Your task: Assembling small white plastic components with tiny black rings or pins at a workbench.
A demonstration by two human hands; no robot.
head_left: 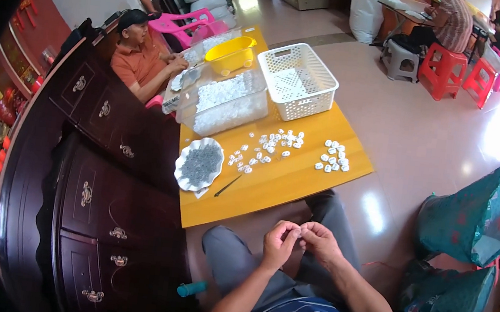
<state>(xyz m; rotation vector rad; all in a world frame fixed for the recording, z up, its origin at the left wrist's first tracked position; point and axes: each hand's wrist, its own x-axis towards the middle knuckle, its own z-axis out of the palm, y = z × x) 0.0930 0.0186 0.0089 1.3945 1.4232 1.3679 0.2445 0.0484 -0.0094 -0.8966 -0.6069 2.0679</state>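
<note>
Above my lap, my left hand (279,244) and my right hand (321,244) meet fingertip to fingertip. Both are closed in a pinch on something tiny, mostly hidden by the fingers. On the wooden table (314,178) before me lie loose small white plastic pieces (269,146), with a separate cluster of similar white pieces (333,157) at the right. A scalloped white dish (179,172) at the left holds a heap of small grey parts (201,164). Beside it rests a thin dark tool (227,185).
A clear bin (230,116) of white pieces, a yellow basin (230,53) and a white perforated basket (304,105) stand farther back. A person in orange (141,62) works at the table's left. Dark drawers (93,200) flank my left; teal bags (467,209) sit at right.
</note>
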